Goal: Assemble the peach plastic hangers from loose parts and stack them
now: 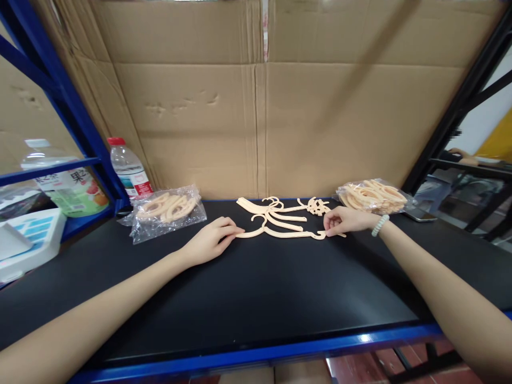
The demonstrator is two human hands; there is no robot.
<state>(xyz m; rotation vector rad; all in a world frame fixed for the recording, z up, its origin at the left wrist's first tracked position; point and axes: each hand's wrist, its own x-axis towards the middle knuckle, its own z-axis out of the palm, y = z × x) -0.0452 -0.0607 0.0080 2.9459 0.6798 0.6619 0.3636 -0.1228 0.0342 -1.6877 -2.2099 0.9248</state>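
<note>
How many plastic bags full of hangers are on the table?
2. One bag lies at the back left, next to the water bottle. The other bag sits at the back right, just behind the right hand. More could be hidden outside the picture.

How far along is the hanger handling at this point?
Done: a few loose hangers lie out on the black table. In hand: left hand and right hand pinch the ends of the nearest hanger. Left: two bags remain filled.

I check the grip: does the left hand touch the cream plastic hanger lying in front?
Touching. The head view shows the left hand with its fingertips on the left end of the hanger.
</note>
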